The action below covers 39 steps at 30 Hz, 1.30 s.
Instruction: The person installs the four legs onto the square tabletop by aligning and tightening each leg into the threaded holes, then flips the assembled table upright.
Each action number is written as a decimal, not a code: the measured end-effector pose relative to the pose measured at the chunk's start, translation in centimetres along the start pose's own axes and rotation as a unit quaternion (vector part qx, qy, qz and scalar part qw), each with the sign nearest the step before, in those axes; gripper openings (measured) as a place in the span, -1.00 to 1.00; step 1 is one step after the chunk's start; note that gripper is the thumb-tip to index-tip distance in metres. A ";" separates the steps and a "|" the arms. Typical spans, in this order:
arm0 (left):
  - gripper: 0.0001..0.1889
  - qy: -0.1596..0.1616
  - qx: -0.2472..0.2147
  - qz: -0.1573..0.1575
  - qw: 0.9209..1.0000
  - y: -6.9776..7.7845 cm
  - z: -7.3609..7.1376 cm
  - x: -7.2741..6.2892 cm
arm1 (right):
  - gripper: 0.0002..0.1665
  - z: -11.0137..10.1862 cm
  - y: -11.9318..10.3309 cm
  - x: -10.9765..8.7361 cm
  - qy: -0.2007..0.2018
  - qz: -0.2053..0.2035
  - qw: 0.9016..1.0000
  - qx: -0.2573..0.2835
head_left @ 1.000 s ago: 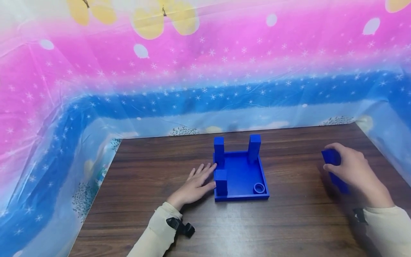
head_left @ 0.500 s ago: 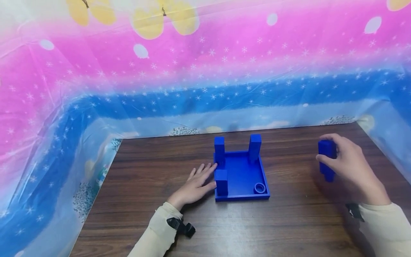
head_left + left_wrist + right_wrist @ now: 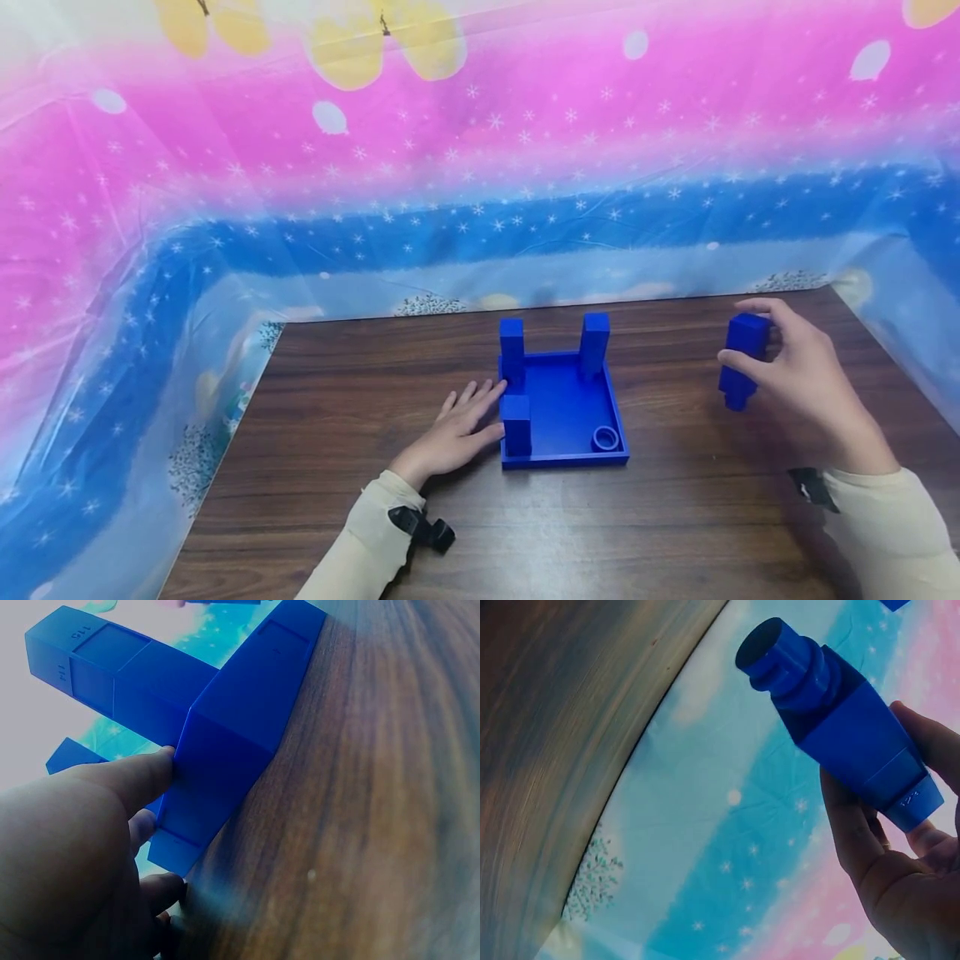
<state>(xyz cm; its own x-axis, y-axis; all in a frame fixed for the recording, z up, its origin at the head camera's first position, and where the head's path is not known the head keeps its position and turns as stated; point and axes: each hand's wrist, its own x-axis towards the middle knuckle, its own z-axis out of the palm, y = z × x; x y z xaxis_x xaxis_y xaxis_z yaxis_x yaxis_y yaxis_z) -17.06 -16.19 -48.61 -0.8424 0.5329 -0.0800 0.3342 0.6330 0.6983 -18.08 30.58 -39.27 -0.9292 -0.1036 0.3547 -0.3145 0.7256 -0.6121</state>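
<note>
My right hand [image 3: 810,379] holds a blue square block-like leg [image 3: 747,335] upright over the right side of the table, thumb in front and fingers behind. The right wrist view shows the leg's [image 3: 862,739] narrower round stepped end pointing away from the palm, with small digits near the gripped end. At the table's middle lies a shallow square blue tray [image 3: 566,408]. Three similar legs [image 3: 517,427] stand in its corners, and a round socket [image 3: 605,439] shows at the near right corner. My left hand [image 3: 453,437] lies with extended fingers against the tray's left side; its thumb touches the wall [image 3: 217,742].
The dark wooden table [image 3: 315,467] carries the tray. A patterned pink and blue cloth [image 3: 450,225] rises behind the table's back edge and along its sides. Black wrist straps with small devices [image 3: 423,531] sit over the pale sleeves.
My right hand has moved left with the leg, turning it from tilted to nearly upright, round end down. My left hand and the tray have stayed in place.
</note>
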 end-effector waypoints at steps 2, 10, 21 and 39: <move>-0.26 0.000 0.000 0.000 1.000 0.0 0.0 0.0 | -0.24 0.2 -0.3 0.1 -0.004 -0.001 1.000 0.002; -0.26 -0.003 0.001 0.003 1.000 0.1 -0.1 0.2 | -0.28 0.7 -1.8 0.5 -0.020 -0.004 1.000 0.018; -0.26 -0.003 0.004 0.002 1.000 0.2 -0.1 0.2 | -0.27 2.8 -3.3 1.1 -0.053 -0.034 0.995 0.072; -0.26 -0.005 0.004 -0.006 1.000 0.3 -0.1 0.0 | -0.26 5.6 -6.3 1.1 -0.122 -0.111 0.975 0.149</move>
<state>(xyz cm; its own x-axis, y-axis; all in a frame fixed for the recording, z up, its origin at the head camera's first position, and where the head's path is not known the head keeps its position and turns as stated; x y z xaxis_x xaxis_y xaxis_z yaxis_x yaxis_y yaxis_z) -16.96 -16.05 -48.33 -0.8421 0.5308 -0.0953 0.3271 0.6433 0.6922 -18.16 22.12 -38.98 -0.8390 -0.4210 0.3448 -0.5215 0.4410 -0.7305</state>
